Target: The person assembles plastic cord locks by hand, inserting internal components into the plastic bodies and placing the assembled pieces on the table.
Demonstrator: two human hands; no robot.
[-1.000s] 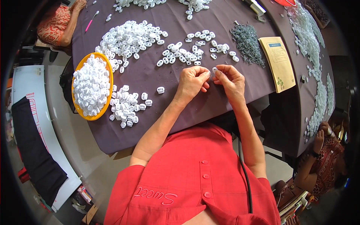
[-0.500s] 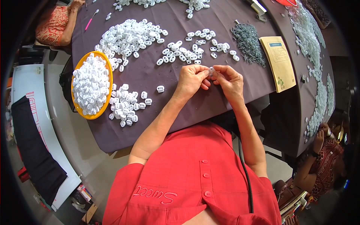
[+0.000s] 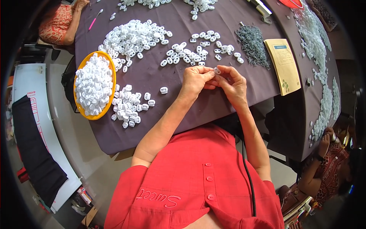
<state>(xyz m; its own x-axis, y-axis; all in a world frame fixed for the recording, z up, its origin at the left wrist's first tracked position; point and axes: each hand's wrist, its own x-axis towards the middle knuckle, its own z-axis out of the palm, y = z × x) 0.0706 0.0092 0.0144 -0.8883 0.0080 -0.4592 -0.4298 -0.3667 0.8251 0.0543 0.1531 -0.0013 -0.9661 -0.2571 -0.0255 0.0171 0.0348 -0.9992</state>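
Observation:
Near the table's front edge, both hands meet over a small white two-hole plastic piece [image 3: 217, 71], which looks like a cord lock. My right hand [image 3: 234, 87] pinches it between thumb and fingertips. The fingers of my left hand [image 3: 195, 81] are closed against its left side; whether they hold another small part is hidden. Just beyond the hands lie loose white two-hole pieces [image 3: 187, 55]. A heap of small grey springs [image 3: 253, 44] is beyond my right hand. Left of my left forearm, a single white piece [image 3: 164, 90] sits beside a small pile of similar pieces [image 3: 129, 108].
An orange oval tray [image 3: 114, 82] heaped with white pieces stands at the table's left edge. Behind it is a large white pile [image 3: 131, 36]. A brown paper packet [image 3: 284, 66] lies at right. Another table holds translucent pieces [image 3: 324, 91]. Other people sit at far left and right.
The white piece has turned and sits slightly higher between my right fingertips. My left fingers have shifted a little right toward it. The piles look unchanged.

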